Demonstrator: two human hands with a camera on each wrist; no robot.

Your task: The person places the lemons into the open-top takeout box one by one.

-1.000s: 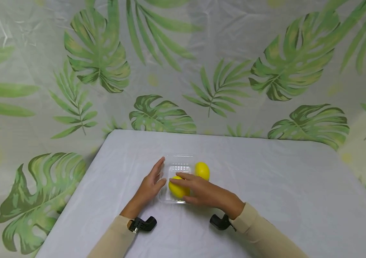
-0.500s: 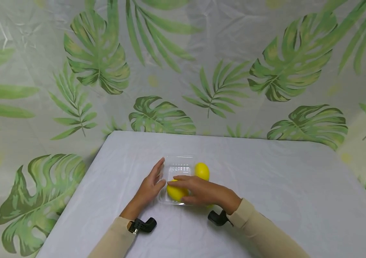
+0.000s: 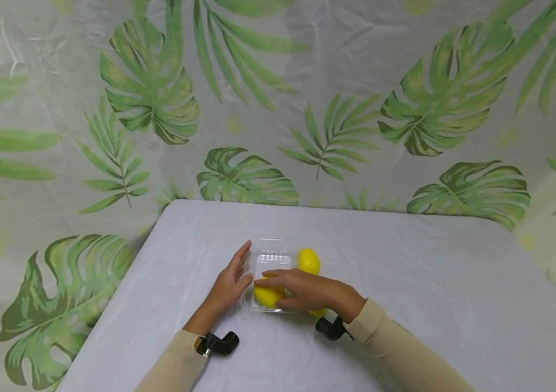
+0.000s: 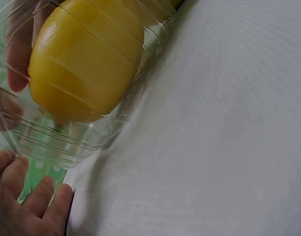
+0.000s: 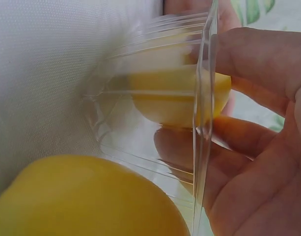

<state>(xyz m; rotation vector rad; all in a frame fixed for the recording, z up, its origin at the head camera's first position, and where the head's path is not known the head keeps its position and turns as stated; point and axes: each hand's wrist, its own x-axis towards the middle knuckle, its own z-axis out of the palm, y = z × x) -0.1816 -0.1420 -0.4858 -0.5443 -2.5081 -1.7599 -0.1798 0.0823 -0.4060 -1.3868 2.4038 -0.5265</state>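
Observation:
A clear plastic container (image 3: 273, 245) stands on the table, its ribbed wall seen up close in both wrist views. Inside its near part sits a yellow lemon (image 3: 267, 295), which my right hand (image 3: 307, 289) grips from above, fingers and thumb around it. Through the wall, the left wrist view shows this lemon (image 4: 86, 61) lying low in the container. My left hand (image 3: 228, 283) is at the container's left side, fingers extended and fingertips at the rim.
A second lemon (image 3: 309, 261) lies just right of the container, toward the back. Another lemon (image 3: 318, 312) peeks out from under my right wrist, and appears large outside the container wall in the right wrist view. White cloth (image 3: 405, 261) covers the table; a leaf-patterned sheet (image 3: 336, 65) hangs behind.
My right hand has shifted slightly toward me, with the gripped lemon moving toward the container's near end. The lemon under my right wrist has come partly into view. My left hand stays put.

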